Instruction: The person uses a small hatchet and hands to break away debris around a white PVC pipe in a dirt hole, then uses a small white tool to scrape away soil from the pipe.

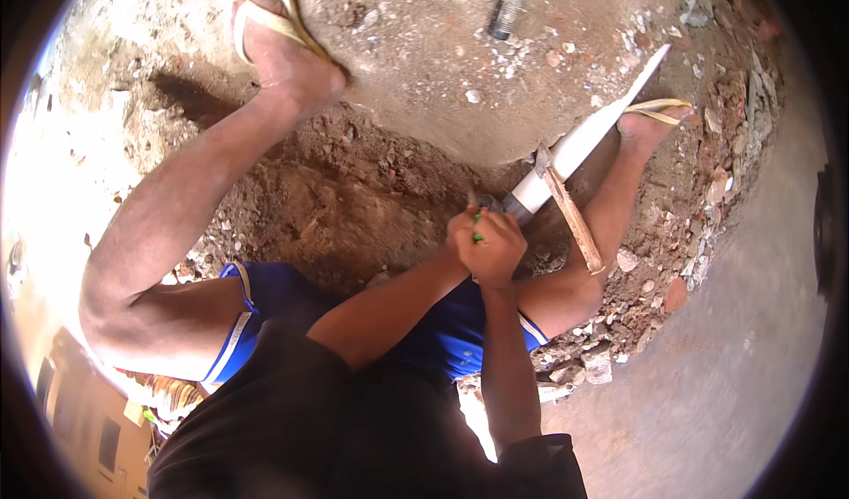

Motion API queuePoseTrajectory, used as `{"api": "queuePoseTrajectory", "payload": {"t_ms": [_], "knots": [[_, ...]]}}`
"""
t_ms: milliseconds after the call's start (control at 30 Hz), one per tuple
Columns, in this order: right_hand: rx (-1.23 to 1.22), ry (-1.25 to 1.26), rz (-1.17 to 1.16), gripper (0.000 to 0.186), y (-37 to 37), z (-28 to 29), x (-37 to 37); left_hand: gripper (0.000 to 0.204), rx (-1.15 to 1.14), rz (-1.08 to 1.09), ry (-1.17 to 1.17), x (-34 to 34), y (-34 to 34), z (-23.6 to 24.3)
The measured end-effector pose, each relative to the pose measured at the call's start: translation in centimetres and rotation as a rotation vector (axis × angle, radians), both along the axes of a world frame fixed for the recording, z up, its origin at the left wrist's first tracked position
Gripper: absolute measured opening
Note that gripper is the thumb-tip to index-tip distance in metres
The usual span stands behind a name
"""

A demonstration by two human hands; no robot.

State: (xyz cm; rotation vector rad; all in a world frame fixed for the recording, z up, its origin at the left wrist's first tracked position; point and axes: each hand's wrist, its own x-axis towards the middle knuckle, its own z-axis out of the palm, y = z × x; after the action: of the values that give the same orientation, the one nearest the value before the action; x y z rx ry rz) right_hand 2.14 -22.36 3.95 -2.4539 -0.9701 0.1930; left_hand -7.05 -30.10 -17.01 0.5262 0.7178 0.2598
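Both my left hand (461, 234) and my right hand (495, 244) are closed around a small tool (478, 229) with green showing between my fingers; the rest of it is mostly hidden. They are at the lower end of a white pipe (581, 143), where a dark grey section (520, 205) shows just beyond my knuckles. The pipe lies diagonally toward the upper right, between my hands and my right foot. A hammer (571, 216) with a pale wooden handle rests across the pipe, its head at the pipe's upper-left side and its handle pointing down toward my right knee.
My bent legs straddle a dug trench (305, 216) of loose reddish soil. A dark cylindrical container (508, 10) lies on the rough ground beyond it. Broken stones (597, 362) line the trench's near right edge, beside a smooth grey floor (699, 349). A wall (88, 419) shows at lower left.
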Motion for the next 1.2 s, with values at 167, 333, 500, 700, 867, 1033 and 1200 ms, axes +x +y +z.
{"api": "queuePoseTrajectory", "payload": {"t_ms": [167, 333, 500, 700, 867, 1033, 1200], "knots": [[0.133, 0.083, -0.083, 0.022, -0.3, 3.7, -2.3, 0.030, -0.976, 0.178, 0.272, 2.4, 11.8, 14.9], [-0.160, -0.109, -0.173, 0.020, -0.9, 3.2, 0.0, 0.025, -0.691, -0.204, 0.382, 5.3, 7.0, 11.3], [-0.041, -0.032, -0.067, 0.019, -0.8, -0.8, 1.1, 0.026, -0.688, -0.066, 0.411, 6.1, 7.6, 9.3], [0.151, 0.090, -0.096, 0.019, 0.4, 3.4, -2.5, 0.028, -0.959, 0.206, 0.348, 1.7, 11.4, 14.1], [-0.063, -0.019, -0.177, 0.017, -3.1, 1.7, -0.4, 0.029, -0.765, -0.014, 0.603, 6.6, 8.2, 12.9], [0.122, 0.097, -0.162, 0.019, -0.5, -0.5, -1.7, 0.027, -0.654, 0.022, 0.539, 3.3, 11.2, 10.2], [0.225, 0.168, -0.156, 0.023, 2.6, 2.7, -5.6, 0.028, -0.781, 0.219, 0.598, -0.8, 14.2, 14.0]]}}
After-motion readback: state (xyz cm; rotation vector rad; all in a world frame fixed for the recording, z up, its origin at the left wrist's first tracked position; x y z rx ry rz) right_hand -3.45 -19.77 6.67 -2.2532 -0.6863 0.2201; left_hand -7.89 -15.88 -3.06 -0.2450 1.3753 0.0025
